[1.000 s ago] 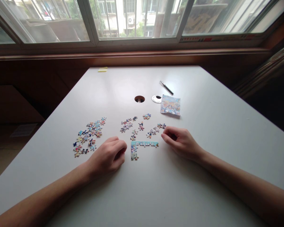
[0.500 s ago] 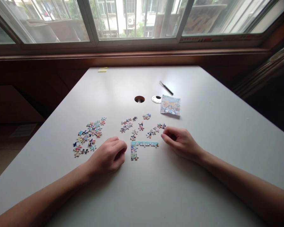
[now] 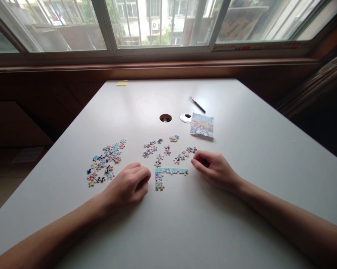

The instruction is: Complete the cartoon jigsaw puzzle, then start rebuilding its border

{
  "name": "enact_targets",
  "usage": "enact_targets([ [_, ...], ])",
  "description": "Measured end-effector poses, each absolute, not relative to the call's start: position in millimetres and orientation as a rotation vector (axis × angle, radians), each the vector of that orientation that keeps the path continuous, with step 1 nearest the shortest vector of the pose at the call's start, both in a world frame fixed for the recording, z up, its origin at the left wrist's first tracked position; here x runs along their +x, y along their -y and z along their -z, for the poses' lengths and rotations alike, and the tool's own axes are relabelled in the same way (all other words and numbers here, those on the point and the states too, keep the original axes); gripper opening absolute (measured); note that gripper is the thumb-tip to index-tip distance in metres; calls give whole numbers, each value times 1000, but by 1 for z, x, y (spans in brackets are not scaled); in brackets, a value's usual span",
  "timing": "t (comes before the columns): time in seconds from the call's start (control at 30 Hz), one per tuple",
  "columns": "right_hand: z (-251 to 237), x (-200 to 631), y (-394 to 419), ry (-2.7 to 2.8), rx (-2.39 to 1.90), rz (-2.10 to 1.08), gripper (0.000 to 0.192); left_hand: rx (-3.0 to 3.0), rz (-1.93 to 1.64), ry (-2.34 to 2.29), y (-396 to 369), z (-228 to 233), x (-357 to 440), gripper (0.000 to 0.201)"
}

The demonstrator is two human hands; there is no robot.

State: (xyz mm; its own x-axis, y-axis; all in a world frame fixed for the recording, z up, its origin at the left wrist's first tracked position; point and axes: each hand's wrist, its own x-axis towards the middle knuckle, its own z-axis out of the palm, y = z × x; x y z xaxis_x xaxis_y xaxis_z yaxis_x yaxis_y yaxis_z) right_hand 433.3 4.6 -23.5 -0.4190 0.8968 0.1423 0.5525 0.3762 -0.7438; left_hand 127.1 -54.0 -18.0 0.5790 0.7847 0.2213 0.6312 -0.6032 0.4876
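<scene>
My left hand (image 3: 129, 184) rests on the table, its fingers curled in and nothing showing in them. Just right of it lies a joined L-shaped strip of jigsaw puzzle (image 3: 172, 170), light blue along the top and multicoloured down the left side. My right hand (image 3: 213, 165) lies beyond the strip's right end, loosely closed, with no piece visible between thumb and fingers. Near its fingertips is a small cluster of loose puzzle pieces (image 3: 181, 156). More loose pieces (image 3: 150, 148) are spread above the strip. A larger pile of puzzle pieces (image 3: 108, 153) lies beyond my left hand.
A printed picture packet (image 3: 202, 125) lies at the back right of the white table (image 3: 168, 231), by a black pen (image 3: 198, 104). A round cable hole (image 3: 165, 118) and its metal cover (image 3: 185, 117) are near the middle. A yellow sticky note (image 3: 122, 83) marks the far edge.
</scene>
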Motion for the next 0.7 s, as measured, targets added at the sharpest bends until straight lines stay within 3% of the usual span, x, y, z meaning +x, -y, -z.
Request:
enact_targets([
  [0.7,22,434,-3,2110,-1249,-832,25,2457,-580,-1141,53,21,126,11],
])
